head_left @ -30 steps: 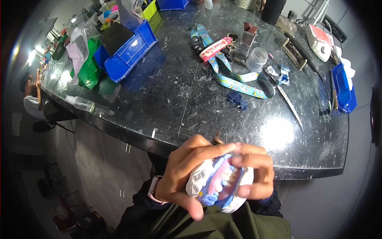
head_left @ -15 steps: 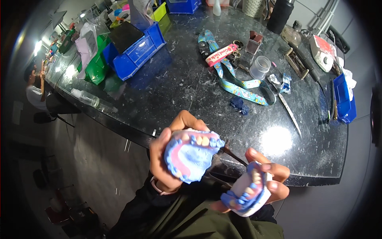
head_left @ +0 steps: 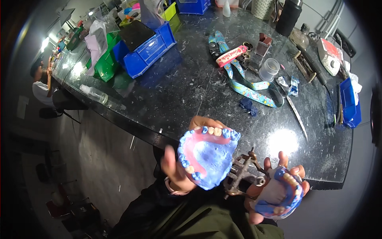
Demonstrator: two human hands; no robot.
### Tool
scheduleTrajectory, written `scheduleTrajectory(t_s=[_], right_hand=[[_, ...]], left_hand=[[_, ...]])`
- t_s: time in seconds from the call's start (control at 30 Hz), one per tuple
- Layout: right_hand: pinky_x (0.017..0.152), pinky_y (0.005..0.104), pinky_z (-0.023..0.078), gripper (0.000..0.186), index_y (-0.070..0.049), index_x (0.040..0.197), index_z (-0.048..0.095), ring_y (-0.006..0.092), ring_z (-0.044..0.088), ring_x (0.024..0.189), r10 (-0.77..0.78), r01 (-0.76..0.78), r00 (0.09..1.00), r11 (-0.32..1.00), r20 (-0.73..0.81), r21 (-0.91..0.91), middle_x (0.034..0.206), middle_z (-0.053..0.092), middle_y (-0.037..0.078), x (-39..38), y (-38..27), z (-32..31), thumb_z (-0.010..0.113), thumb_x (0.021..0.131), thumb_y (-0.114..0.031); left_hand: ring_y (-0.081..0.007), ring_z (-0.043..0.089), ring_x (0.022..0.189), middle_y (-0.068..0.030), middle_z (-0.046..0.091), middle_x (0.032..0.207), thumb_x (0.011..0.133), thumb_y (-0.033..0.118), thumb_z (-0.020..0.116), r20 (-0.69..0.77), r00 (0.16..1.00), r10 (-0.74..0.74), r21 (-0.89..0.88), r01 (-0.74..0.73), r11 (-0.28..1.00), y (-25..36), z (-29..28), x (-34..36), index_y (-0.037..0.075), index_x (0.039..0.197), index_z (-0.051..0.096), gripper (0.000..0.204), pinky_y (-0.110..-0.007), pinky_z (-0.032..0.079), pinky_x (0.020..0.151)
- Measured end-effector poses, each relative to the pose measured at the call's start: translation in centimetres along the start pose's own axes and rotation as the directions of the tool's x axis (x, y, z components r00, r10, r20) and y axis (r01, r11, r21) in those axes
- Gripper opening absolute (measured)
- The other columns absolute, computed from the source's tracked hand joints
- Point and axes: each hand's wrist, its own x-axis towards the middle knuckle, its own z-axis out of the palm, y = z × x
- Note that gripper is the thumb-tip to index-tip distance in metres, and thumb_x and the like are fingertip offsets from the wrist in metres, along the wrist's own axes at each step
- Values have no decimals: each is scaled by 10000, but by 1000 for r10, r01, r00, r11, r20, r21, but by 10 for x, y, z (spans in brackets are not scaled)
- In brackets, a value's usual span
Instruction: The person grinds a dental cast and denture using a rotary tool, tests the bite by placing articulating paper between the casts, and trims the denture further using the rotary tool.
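Note:
My left hand (head_left: 180, 180) supports a blue dental model (head_left: 217, 159) from behind. Its thumb stands off the side, while fingertips show at the top edge. Pink wax and several cream teeth line the model's blue arch, and its palate side faces up. My right hand (head_left: 254, 191) grips the other dental model (head_left: 274, 195), with fingers around its far side and the thumb below. That one is pale in the middle, with a blue rim and cream teeth, and is tilted. Between the two sits a metal hinged articulator (head_left: 240, 173), spread apart.
On the dark bench lie a patterned lanyard (head_left: 250, 92), a clear cup (head_left: 269, 69), blue wax scraps (head_left: 248, 106) and a thin pale strip (head_left: 297, 117). Blue bins (head_left: 149, 53) and a green bin (head_left: 107, 65) stand far left. A corded handpiece (head_left: 312, 63) lies right. A person (head_left: 43, 85) sits far left.
The two models have swung wider apart, baring the articulator between them. The left one now faces up more fully, and my left thumb has come off it. My right hand has moved right.

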Motion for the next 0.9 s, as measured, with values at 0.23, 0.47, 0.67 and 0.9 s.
scheduleTrajectory(t_s=[0.23,0.47,0.67,0.9], right_hand=[[922,505,508,1148,-134,1360,221,441,473,1177,129,-137,991,948,47,286,1216,363,177,-23,10,20,909,483,-406],[752,324,524,762,32,1234,429,263,580,1004,606,-604,750,791,266,-98,1157,489,186,-12,-38,4,709,751,-486],[856,341,508,509,15,1280,346,205,567,1087,735,-839,493,544,466,30,1139,559,155,1,-50,18,628,862,-48],[860,367,502,537,-31,1205,274,230,568,1064,757,-858,471,513,452,35,1100,549,183,-2,-52,9,634,810,20]], left_hand=[[-306,592,917,-214,567,997,632,480,804,453,843,290,-257,-188,948,-8,-20,-15,40,1368,268,1011,-467,453,850],[-201,532,980,-151,452,1177,531,386,866,273,962,-2,715,-202,670,55,-33,-63,-41,1212,419,919,-313,464,823],[-189,583,1003,-155,554,1113,560,208,900,372,915,-158,766,-207,608,44,-27,-67,-6,1214,408,845,-319,482,859],[-222,641,971,-179,615,1076,553,185,911,312,936,-166,832,-185,523,37,-22,-81,4,1176,422,814,-332,532,830]])
